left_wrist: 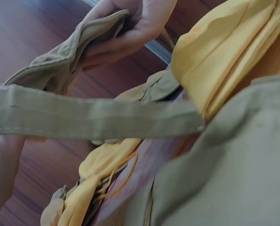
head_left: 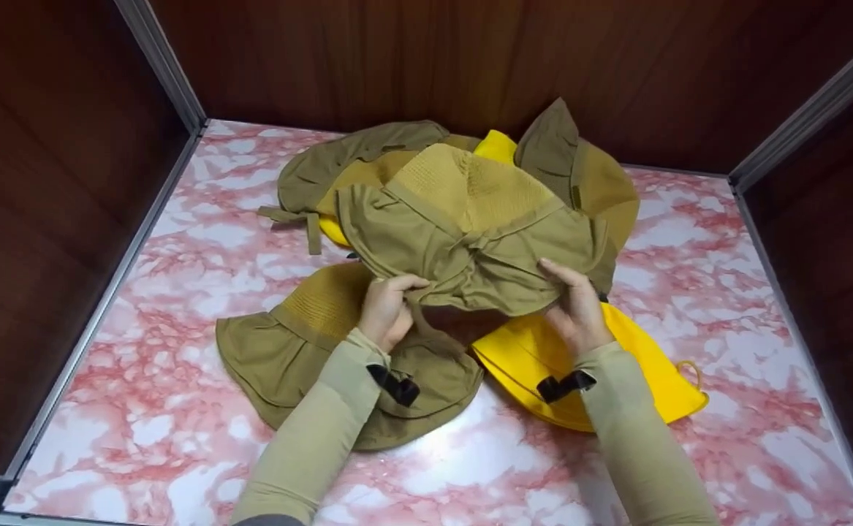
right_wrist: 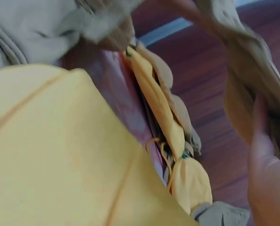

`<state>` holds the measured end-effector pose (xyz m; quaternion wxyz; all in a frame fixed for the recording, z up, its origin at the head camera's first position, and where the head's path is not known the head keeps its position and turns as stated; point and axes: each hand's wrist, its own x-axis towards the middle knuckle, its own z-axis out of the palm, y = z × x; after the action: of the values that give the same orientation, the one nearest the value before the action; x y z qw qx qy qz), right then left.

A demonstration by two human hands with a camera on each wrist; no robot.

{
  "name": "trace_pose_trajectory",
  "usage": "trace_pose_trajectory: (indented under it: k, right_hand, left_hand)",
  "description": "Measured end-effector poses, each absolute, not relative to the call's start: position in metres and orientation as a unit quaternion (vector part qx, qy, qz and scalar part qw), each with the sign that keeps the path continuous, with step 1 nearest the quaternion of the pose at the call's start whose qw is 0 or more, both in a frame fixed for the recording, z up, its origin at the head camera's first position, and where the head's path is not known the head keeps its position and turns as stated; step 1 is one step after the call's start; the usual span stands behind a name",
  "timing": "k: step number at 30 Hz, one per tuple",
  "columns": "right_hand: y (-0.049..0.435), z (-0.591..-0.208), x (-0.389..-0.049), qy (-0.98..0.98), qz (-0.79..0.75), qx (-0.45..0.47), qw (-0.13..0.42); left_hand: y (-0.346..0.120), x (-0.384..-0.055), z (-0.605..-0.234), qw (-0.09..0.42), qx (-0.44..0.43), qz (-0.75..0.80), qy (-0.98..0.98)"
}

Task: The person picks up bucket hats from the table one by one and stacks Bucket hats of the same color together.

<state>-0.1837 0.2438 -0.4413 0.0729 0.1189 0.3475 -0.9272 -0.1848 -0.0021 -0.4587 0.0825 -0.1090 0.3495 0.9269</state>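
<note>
A khaki sun hat (head_left: 426,237) with a tan mesh crown is held up by its brim in the head view. My left hand (head_left: 386,314) grips the near brim edge on the left, fingers curled. On the right my right hand (head_left: 579,314) pinches the brim, thumb on top and fingers beneath. A flat khaki strap (left_wrist: 97,118) crosses in front of the left hand in the left wrist view. Below the left hand lies another khaki hat (head_left: 251,351); a yellow hat (head_left: 649,358) lies under the right hand.
Behind the held hat is a pile with a khaki hat (head_left: 360,150) at left, another khaki hat (head_left: 605,183) at right and a bit of yellow cloth (head_left: 497,146). Dark wood panels (head_left: 426,58) with metal edges enclose the pink-and-white marbled table (head_left: 148,409).
</note>
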Motion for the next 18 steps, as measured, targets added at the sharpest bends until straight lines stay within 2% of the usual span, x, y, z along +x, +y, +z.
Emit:
trace_pose_trajectory:
  k: [8,13,18]
  right_hand:
    - [0.253,-0.441,-0.189,0.336,-0.931,0.142,0.019]
    - [0.249,-0.442,-0.188,0.346,-0.924,0.16,-0.013]
    - [0.248,-0.439,-0.187,0.345,-0.924,0.154,-0.06]
  left_hand:
    - [-0.034,-0.183,-0.452,0.131,-0.126,0.896,0.406]
    - [-0.045,-0.181,-0.447,0.152,-0.102,0.881,0.436]
    - [-0.049,-0.181,-0.446,0.118,-0.084,0.894,0.423]
